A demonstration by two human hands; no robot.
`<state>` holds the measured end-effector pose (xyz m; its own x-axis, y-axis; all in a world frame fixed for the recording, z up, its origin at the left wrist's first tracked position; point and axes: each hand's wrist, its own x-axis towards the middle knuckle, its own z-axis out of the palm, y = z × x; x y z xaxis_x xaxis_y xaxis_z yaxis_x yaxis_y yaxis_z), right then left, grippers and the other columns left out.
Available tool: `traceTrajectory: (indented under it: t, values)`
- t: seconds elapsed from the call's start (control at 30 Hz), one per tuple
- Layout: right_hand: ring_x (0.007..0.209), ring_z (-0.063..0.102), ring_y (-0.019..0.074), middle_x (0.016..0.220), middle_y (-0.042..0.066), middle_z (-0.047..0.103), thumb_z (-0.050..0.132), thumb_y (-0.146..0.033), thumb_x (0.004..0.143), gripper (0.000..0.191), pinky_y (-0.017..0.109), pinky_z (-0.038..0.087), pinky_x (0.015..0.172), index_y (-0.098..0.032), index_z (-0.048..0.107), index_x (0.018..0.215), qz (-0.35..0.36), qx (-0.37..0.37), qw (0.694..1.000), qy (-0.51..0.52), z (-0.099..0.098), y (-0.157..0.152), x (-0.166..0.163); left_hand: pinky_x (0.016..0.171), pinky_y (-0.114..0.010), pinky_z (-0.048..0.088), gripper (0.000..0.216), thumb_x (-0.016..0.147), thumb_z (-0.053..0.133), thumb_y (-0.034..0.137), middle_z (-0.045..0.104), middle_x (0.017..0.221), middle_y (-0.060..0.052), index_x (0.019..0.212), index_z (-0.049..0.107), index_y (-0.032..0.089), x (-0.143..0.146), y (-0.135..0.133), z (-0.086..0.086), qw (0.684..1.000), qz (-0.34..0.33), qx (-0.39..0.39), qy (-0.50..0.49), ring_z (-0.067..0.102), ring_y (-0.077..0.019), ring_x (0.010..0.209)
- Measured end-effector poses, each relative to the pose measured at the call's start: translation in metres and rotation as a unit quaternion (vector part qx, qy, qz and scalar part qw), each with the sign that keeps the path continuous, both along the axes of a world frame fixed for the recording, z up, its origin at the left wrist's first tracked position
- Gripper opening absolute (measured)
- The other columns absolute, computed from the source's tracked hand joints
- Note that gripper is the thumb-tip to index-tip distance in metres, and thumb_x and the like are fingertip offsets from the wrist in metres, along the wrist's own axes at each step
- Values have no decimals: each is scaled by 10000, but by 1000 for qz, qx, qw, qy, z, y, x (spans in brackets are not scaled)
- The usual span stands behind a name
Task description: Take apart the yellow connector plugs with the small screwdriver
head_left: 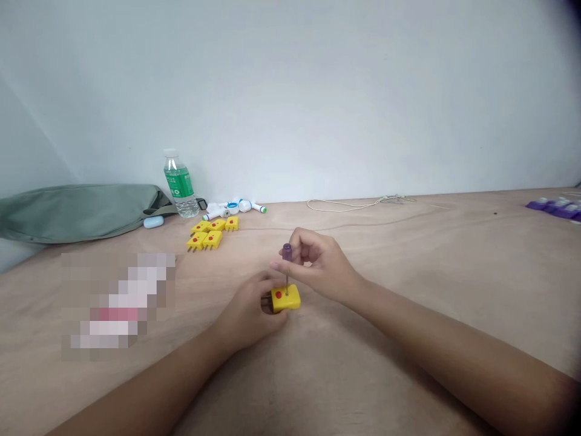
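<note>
A small yellow connector block (285,298) with a red dot lies on the wooden table (408,266) in front of me. My left hand (249,312) is closed on its left side, holding it down. My right hand (318,263) pinches a small screwdriver (287,260) with a purple handle. The screwdriver stands upright with its tip on the top of the yellow block.
Several more yellow connector blocks (211,233) lie in a group farther back to the left. Behind them stand a water bottle (180,183), white and blue small parts (233,208) and a green bag (82,211). A white cord (358,204) and purple items (556,208) lie at the back right.
</note>
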<state>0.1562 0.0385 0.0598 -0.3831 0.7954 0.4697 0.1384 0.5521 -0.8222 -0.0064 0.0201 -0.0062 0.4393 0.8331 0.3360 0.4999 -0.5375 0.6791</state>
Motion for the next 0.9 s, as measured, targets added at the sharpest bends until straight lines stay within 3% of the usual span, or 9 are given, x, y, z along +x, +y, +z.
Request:
traceTrajectory:
  t: [0.07, 0.17, 0.37, 0.43, 0.53, 0.6, 0.7, 0.83, 0.9]
  values:
    - [507, 413, 67, 580, -44, 458, 694, -346, 691, 337, 189, 361, 458, -184, 405, 629, 7, -33, 999, 12, 1, -2, -2, 735, -270, 497, 270, 683, 659, 188, 618, 960, -38, 950, 620, 181, -1, 0, 0, 1000, 6, -4, 10, 603, -189, 863]
    - [507, 434, 75, 575, -29, 496, 691, -333, 694, 233, 198, 362, 458, -158, 538, 675, -5, -35, 999, -12, 3, -4, -2, 747, -281, 489, 242, 698, 667, 221, 627, 947, -35, 936, 640, 188, -1, 1, 2, 1000, 6, -13, 20, 600, -193, 862]
    - [495, 400, 74, 538, -23, 475, 617, -289, 777, 187, 206, 320, 445, -138, 639, 669, -28, 78, 993, -89, 10, -3, 5, 731, -259, 483, 232, 707, 668, 210, 614, 942, -26, 938, 650, 192, -2, 2, 3, 1000, -9, -21, 10, 592, -176, 848]
    - [539, 472, 89, 605, -4, 541, 568, -294, 819, 191, 208, 372, 478, -141, 648, 739, 21, 64, 992, -109, 13, -1, 9, 721, -255, 481, 230, 712, 664, 212, 611, 937, -27, 942, 653, 195, -2, 1, 2, 1000, -9, -26, 14, 592, -176, 845]
    - [774, 600, 144, 858, 53, 643, 495, -299, 871, 208, 246, 475, 658, -155, 645, 859, 135, 30, 981, -136, 16, 5, 17, 711, -252, 485, 228, 717, 664, 212, 603, 964, -35, 943, 652, 190, -2, 0, 2, 999, -8, -37, 7, 595, -173, 840]
    - [871, 611, 152, 906, 52, 648, 470, -269, 888, 194, 277, 481, 757, -186, 589, 1015, 158, 22, 981, -112, 14, 7, 19, 711, -256, 486, 204, 716, 669, 218, 601, 955, -36, 917, 655, 185, -2, 0, 3, 999, -10, -35, 9, 592, -173, 834]
    - [816, 623, 131, 833, 25, 644, 481, -235, 886, 268, 274, 490, 711, -219, 445, 1151, 128, 17, 991, -39, 7, 6, 17, 729, -270, 482, 223, 714, 673, 223, 604, 944, -36, 933, 656, 186, -3, 1, 4, 1000, -15, -20, 18, 587, -181, 849]
    - [586, 554, 80, 810, 21, 622, 665, -231, 751, 203, 202, 422, 483, -186, 520, 885, 33, 62, 996, 59, -2, 0, 7, 771, -277, 476, 317, 717, 672, 222, 607, 987, -41, 1030, 637, 194, -3, 1, 3, 1000, -11, -13, 9, 589, -185, 886]
    - [517, 510, 64, 723, -3, 596, 734, -225, 668, 224, 201, 413, 452, -170, 551, 784, -12, 48, 993, 110, -3, -2, 1, 760, -269, 476, 309, 723, 666, 225, 605, 970, -33, 1030, 638, 205, -3, 1, 3, 1000, -10, -18, 10, 591, -179, 870]
